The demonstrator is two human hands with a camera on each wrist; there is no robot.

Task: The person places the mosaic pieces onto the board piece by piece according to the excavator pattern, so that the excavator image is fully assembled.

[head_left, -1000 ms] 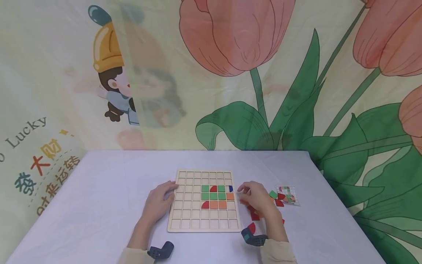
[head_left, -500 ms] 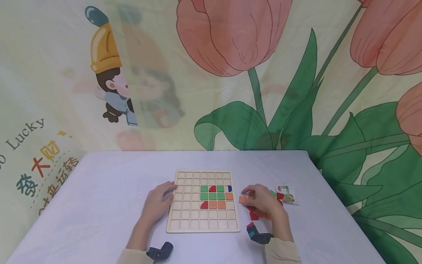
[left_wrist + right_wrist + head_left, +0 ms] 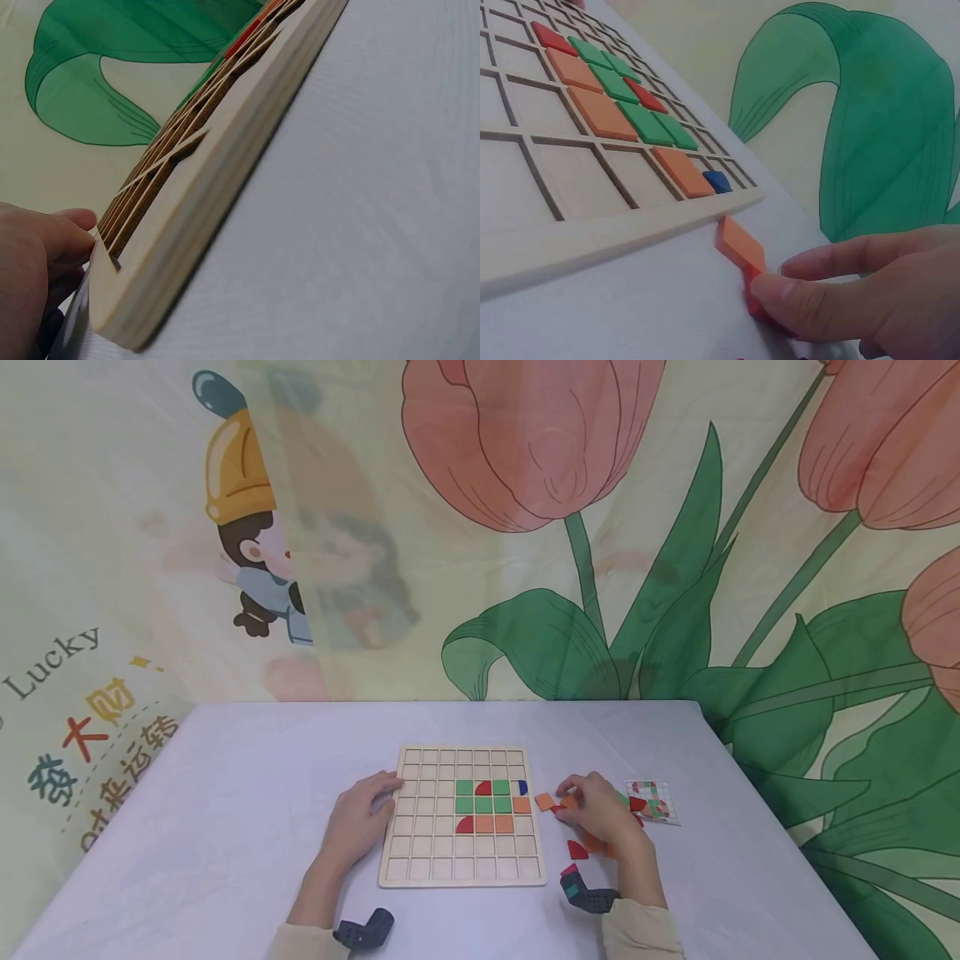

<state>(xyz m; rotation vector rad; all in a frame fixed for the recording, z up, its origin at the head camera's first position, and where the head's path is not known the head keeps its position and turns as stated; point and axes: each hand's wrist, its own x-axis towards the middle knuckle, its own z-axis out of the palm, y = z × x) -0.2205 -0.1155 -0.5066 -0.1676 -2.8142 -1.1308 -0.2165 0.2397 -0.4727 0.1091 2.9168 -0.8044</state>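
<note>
"When going from near to far, where to begin?"

"On the white table (image 3: 240, 827), nearer than the near edge of the grid board (image 3: 418, 846): two pale cuffs (image 3: 309, 942), with a dark wrist device (image 3: 365, 931) on each arm."

"And beyond those?"

"Off the board's right edge, a red quarter-round (image 3: 577, 850), then the right hand (image 3: 600, 810). Thumb and fingers bent inward over loose pieces, thumb tip at a red piece (image 3: 754, 291), just beside a loose orange tile (image 3: 740, 241). Impossible to tell whether gripping anything."

"The left hand (image 3: 362, 817)?"

"Relaxed, fingers extended, fingertips at the board's left edge."

"On the board?"

"Toward the right edge, green tiles (image 3: 483, 806), red pieces (image 3: 466, 825) and orange tiles (image 3: 495, 824); in the last column, a blue piece (image 3: 522, 787)."

"Farther off?"

"Toward the table's right edge, a patterned card (image 3: 660, 810). Behind the far edge, a tulip-printed backdrop (image 3: 536, 443)."
</note>
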